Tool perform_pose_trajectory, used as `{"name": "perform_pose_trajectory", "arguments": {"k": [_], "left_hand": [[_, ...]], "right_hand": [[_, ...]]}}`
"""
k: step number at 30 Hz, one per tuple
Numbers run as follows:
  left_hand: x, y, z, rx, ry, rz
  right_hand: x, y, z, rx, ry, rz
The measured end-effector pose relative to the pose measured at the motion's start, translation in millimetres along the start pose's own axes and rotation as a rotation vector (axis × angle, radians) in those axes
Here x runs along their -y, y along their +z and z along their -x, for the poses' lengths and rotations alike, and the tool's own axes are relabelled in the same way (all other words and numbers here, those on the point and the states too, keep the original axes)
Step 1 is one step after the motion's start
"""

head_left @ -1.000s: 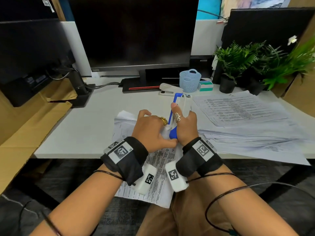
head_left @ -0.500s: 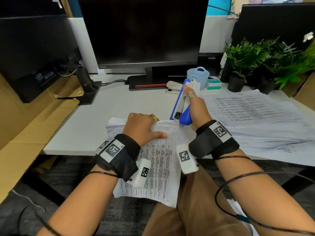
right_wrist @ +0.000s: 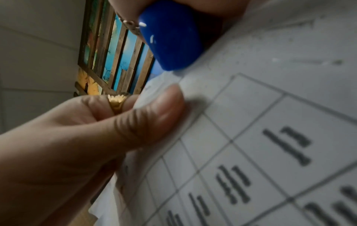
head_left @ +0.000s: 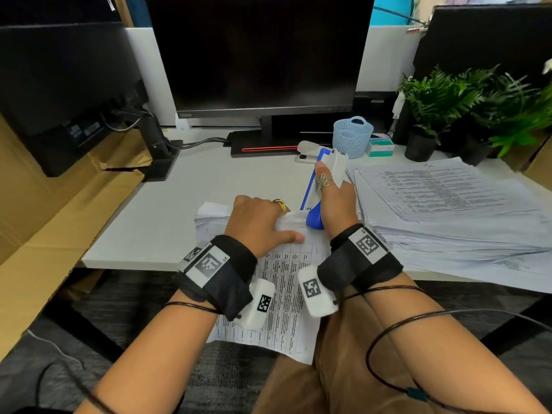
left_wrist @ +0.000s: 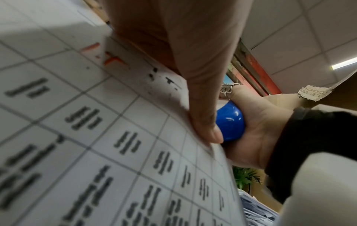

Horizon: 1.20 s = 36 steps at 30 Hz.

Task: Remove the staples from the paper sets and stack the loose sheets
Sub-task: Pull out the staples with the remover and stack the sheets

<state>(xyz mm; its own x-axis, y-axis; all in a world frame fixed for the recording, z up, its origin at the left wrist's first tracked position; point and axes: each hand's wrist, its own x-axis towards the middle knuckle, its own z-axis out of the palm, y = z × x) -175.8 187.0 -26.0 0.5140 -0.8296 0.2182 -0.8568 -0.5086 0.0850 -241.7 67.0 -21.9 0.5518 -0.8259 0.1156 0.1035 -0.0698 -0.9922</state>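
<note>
Printed grid sheets overhanging desk front edge, top corner curled. Left hand pinching that corner. Right hand gripping blue-white stapler, upright, touching the corner.

Office desk, dark monitor, stapler, printed paper stacks, potted plants

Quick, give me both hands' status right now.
Left hand: pinching the top corner of the stapled paper set.
Right hand: gripping the blue and white stapler.
</note>
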Motion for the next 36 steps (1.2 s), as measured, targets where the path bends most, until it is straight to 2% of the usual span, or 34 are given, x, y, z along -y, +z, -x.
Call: {"name": "perform_pose_trajectory", "arguments": {"k": [6, 13, 16, 20, 23, 25, 27, 29, 32, 36], "left_hand": [[-6.5, -1.8, 2.3, -0.025, 0.01, 0.007], [-7.3, 14.7, 5.4, -0.064, 0.069, 0.194], [-5.0, 12.4, 5.8, -0.008, 0.046, 0.197], [8.8, 10.2, -1.0, 0.069, 0.06, 0.026], [20.1, 12.6, -1.0, 0.059, 0.034, 0.071], [22.1, 14.7, 0.2, 0.035, 0.037, 0.067], [22.6, 15.5, 1.0, 0.03, 0.035, 0.057], [23.8, 16.5, 0.1, 0.034, 0.027, 0.053], [23.9, 15.2, 0.6, 0.053, 0.021, 0.039], [23.9, 12.9, 2.2, 0.053, 0.001, 0.012]], "right_hand": [[-1.9, 3.0, 6.3, -0.016, 0.02, -0.074], [-5.6, 2.8, 13.7, -0.012, 0.042, -0.138], [-11.5, 4.8, 7.5, 0.053, 0.102, -0.131], [-9.3, 2.6, -11.1, 0.131, 0.239, 0.072], [-46.9, -14.2, -64.3, 0.166, 0.385, 0.114], [-43.5, -24.8, -71.0, 0.19, 0.395, 0.281], [-17.1, -26.1, -49.3, 0.233, 0.3, 0.629], [-16.5, -29.7, -47.5, 0.304, 0.212, 0.92], [-18.1, -25.3, -46.9, 0.394, 0.125, 1.098], [-14.7, -20.2, -44.4, 0.451, 0.082, 1.273]]}}
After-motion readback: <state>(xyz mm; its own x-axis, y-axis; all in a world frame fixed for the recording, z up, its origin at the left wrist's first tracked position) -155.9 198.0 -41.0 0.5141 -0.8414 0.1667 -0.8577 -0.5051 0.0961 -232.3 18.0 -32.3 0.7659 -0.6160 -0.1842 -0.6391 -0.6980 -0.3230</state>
